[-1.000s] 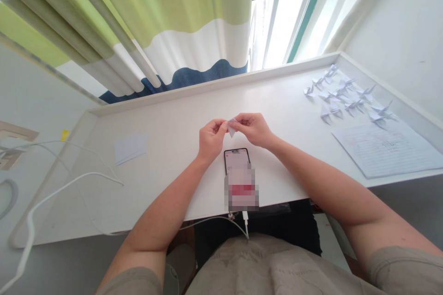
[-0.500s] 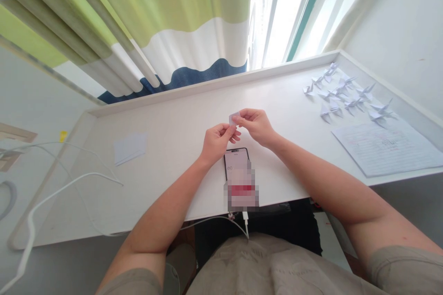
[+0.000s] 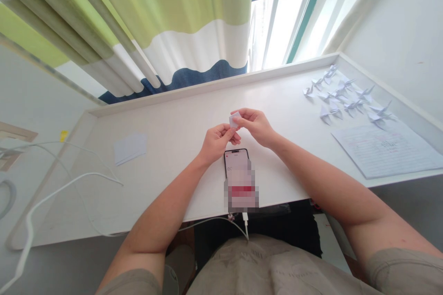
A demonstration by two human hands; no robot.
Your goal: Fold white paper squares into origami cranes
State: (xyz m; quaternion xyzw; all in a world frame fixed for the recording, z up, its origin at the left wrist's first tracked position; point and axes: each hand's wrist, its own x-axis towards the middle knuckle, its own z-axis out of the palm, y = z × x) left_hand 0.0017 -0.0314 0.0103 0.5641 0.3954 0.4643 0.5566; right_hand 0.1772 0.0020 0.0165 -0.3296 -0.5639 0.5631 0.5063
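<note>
Between my two hands, above the white desk, is a small folded piece of white paper [image 3: 234, 119]. My left hand [image 3: 218, 140] pinches its lower edge with thumb and forefinger, the other fingers curled. From the right side my right hand [image 3: 255, 124] grips the paper, thumb on its near face and fingers behind. Part of the paper is hidden by my fingertips. Just below my hands a phone [image 3: 237, 161] lies on the desk, its screen lit and partly blurred out.
Several folded paper cranes [image 3: 346, 94] stand at the back right, by a written sheet [image 3: 387, 152]. Loose white paper squares [image 3: 130, 148] lie at the left. A white cable [image 3: 31, 221] loops over the left edge; another cable [image 3: 245, 225] plugs into the phone. A raised rim [image 3: 207, 88] borders the desk.
Both hands stay in nearly the same place, still pinching the paper. The paper's angle has shifted slightly.
</note>
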